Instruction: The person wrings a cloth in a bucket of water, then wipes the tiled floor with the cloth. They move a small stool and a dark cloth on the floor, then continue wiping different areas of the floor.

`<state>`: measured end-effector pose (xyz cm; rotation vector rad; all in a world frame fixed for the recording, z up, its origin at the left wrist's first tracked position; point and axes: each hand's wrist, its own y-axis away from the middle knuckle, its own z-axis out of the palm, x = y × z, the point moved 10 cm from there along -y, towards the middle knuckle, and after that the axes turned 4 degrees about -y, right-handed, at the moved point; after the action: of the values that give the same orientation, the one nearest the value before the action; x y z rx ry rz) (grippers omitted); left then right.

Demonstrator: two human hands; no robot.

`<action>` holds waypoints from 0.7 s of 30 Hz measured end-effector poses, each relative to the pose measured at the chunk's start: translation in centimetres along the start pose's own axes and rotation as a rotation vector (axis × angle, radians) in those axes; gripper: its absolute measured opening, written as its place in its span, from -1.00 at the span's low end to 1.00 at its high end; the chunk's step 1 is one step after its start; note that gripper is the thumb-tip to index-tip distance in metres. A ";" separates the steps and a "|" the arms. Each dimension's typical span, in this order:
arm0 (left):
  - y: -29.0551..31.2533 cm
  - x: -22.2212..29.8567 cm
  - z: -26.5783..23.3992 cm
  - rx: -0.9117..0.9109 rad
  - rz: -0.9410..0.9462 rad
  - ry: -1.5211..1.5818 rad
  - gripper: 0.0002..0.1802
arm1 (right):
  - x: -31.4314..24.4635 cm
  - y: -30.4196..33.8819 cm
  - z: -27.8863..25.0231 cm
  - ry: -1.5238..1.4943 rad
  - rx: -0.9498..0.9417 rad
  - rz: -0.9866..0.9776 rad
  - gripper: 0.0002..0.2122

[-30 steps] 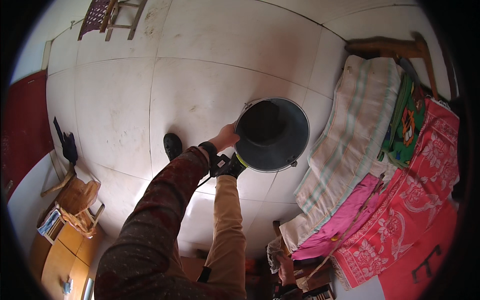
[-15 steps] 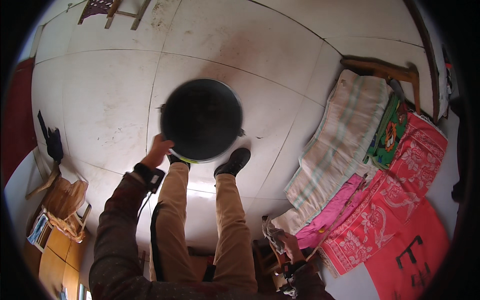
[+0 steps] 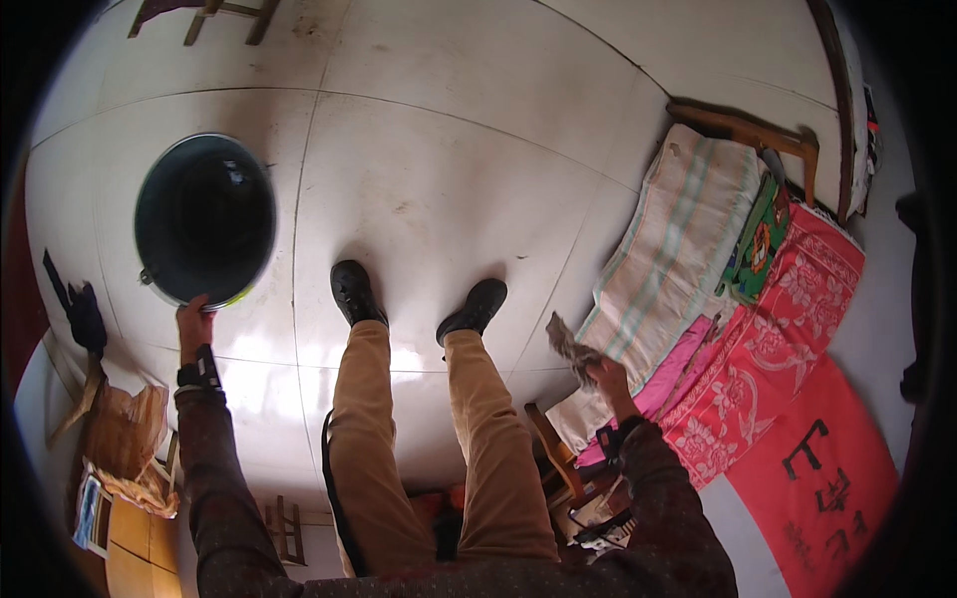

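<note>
At the left, a round dark bucket (image 3: 204, 214) has its open mouth facing up toward me. My left hand (image 3: 195, 324) grips its near rim, the fingers partly hidden by the edge. Out to the right, my right hand (image 3: 608, 379) is closed around a crumpled grey-brown rag (image 3: 573, 346), which sticks out past the fingers. This hand is beside a striped beige towel (image 3: 683, 219) draped over a wooden seat.
Pink cloth (image 3: 678, 374), a green patterned cloth (image 3: 763, 244) and red floral fabric (image 3: 788, 329) lie along the right. A wooden chair (image 3: 125, 429) stands at the left. Stool legs (image 3: 204, 22) show at the far left. My shoes (image 3: 356, 291) are on pale tiles (image 3: 419, 179).
The bucket has moved left with my left hand on its rim, away from in front of my feet. My right hand has risen and moved forward with the rag.
</note>
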<state>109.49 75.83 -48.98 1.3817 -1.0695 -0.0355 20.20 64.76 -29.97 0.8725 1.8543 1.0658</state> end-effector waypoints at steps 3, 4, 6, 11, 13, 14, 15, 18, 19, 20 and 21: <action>-4.2 0.0 -4.8 -0.090 -0.081 0.071 -0.84 | 0.8 -2.0 -1.5 0.120 0.154 0.011 -0.69; -5.3 0.1 -5.5 -0.181 -0.087 0.069 -0.82 | 0.8 -2.5 -1.4 0.085 0.146 -0.035 -0.69; -7.4 0.0 -7.7 -0.200 -0.106 0.057 -0.75 | 2.0 -3.1 -2.2 0.044 0.194 -0.033 -0.68; -9.1 -1.6 -11.1 -0.126 -0.194 0.102 -0.63 | 6.6 -4.1 -3.8 -0.068 0.265 0.018 -0.68; -8.7 -2.8 -10.7 -0.200 -0.218 0.149 -0.70 | 8.8 -4.9 -4.2 -0.093 0.289 0.042 -0.69; -8.6 -3.5 -10.9 -0.185 -0.224 0.142 -0.73 | 9.8 -5.5 -4.3 -0.073 0.294 0.049 -0.69; -8.7 -4.4 -11.4 -0.109 -0.233 0.119 -0.75 | 11.4 -6.0 -4.9 -0.057 0.330 0.101 -0.69; -7.8 -5.0 -10.1 -0.162 -0.196 0.142 -0.88 | 13.8 -6.8 -7.4 -0.030 0.512 0.021 -0.72; -7.2 -5.1 -10.4 -0.068 -0.184 0.131 -0.90 | 13.9 -6.7 -8.3 0.118 0.580 -0.048 -0.72; -6.4 -4.5 -9.7 -0.046 -0.183 0.108 -0.89 | 14.7 -6.2 -9.6 0.253 0.666 -0.031 -0.72; -5.1 -3.1 -7.9 -0.117 -0.072 0.067 -0.72 | 15.3 -5.4 -10.8 0.422 0.762 -0.020 -0.72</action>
<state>115.45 82.33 -53.45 1.3069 -0.9472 -0.1020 3.09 71.83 -35.98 1.0951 2.6936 0.5290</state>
